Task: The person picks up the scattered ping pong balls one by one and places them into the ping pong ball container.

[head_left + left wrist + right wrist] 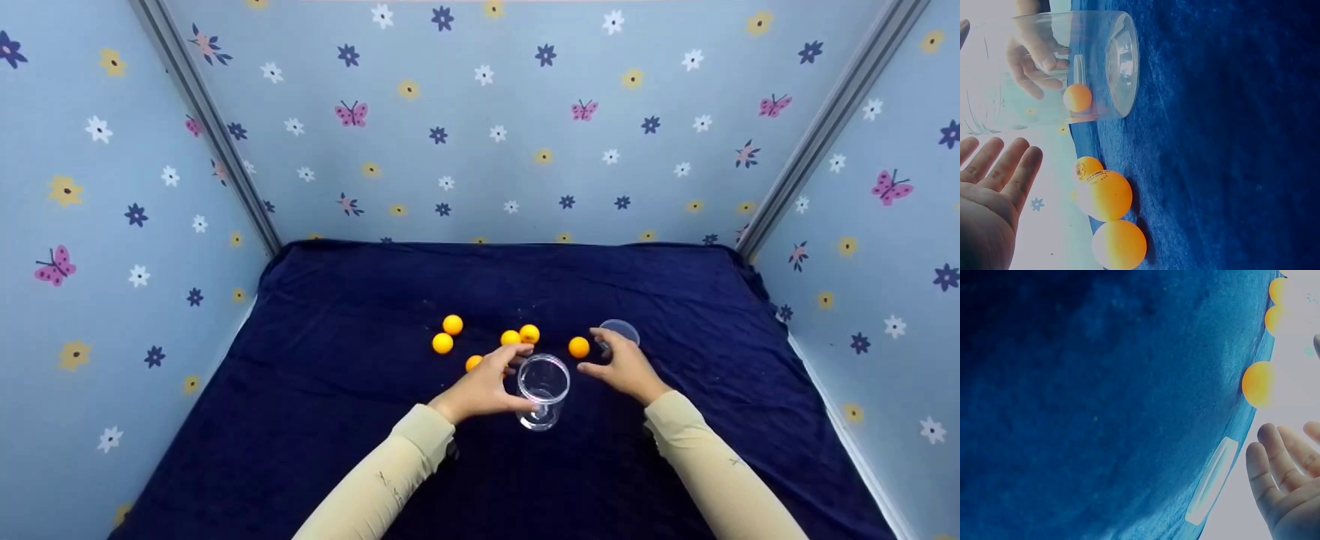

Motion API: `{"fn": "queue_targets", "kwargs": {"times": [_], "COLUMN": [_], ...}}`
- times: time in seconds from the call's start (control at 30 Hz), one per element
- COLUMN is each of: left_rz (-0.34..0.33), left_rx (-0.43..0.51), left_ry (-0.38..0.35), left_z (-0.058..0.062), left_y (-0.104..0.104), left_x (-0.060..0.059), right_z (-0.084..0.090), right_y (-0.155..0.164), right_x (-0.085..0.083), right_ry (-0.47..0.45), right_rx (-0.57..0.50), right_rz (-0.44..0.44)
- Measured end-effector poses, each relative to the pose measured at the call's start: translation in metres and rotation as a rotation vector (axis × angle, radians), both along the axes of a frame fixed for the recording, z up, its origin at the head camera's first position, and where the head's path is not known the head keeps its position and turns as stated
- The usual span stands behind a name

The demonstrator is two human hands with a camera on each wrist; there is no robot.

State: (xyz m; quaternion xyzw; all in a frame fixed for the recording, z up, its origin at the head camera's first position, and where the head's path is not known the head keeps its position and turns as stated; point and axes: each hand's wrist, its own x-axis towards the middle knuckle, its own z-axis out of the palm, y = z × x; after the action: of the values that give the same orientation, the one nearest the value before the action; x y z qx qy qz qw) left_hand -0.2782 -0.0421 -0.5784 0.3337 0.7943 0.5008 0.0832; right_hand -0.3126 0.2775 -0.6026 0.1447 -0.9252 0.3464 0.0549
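A clear plastic jar [543, 386] stands upright on the dark blue cloth. My left hand [491, 382] is spread at the jar's left side, thumb on the near side; in the left wrist view its straight fingers [1022, 174] appear apart from the wall. The right hand [626, 367] hovers beside an orange ping-pong ball [578, 347], fingers spread and holding nothing. Just beyond that hand lies a round clear lid [628, 328], flat on the cloth and partly hidden by the fingers. Through the jar in the left wrist view, an orange ball [1077, 98] shows behind it.
Several more orange balls lie left of and behind the jar, among them a pair [452, 324] at the left and a partly covered one [474, 364] by the left hand. Patterned walls [480, 135] enclose the cloth-covered table [337, 420] at the back and sides.
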Motion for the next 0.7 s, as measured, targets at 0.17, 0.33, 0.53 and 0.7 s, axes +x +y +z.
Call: {"fn": "queue_targets", "kwargs": {"times": [0.17, 0.33, 0.53, 0.7], "left_rz": [-0.012, -0.02, -0.006, 0.001], "left_rx": [0.01, 0.024, -0.001, -0.016], "left_ry": [0.021, 0.04, 0.057, 0.066], "left_z": [-0.0004, -0.001, 0.0003, 0.0002], "left_y": [0.0032, 0.0055, 0.0076, 0.0087], "left_x": [0.0001, -0.0004, 0.0, -0.0003], "right_z": [-0.0009, -0.0014, -0.002, -0.003], "right_y": [-0.0015, -0.0027, -0.0052, -0.0078], "right_x": [-0.0026, -0.0058, -0.0087, -0.0102], "right_ry": [-0.008, -0.015, -0.017, -0.019], "right_rx": [0.005, 0.01, 0.025, 0.034], "right_rz": [0.005, 0.007, 0.002, 0.016]}}
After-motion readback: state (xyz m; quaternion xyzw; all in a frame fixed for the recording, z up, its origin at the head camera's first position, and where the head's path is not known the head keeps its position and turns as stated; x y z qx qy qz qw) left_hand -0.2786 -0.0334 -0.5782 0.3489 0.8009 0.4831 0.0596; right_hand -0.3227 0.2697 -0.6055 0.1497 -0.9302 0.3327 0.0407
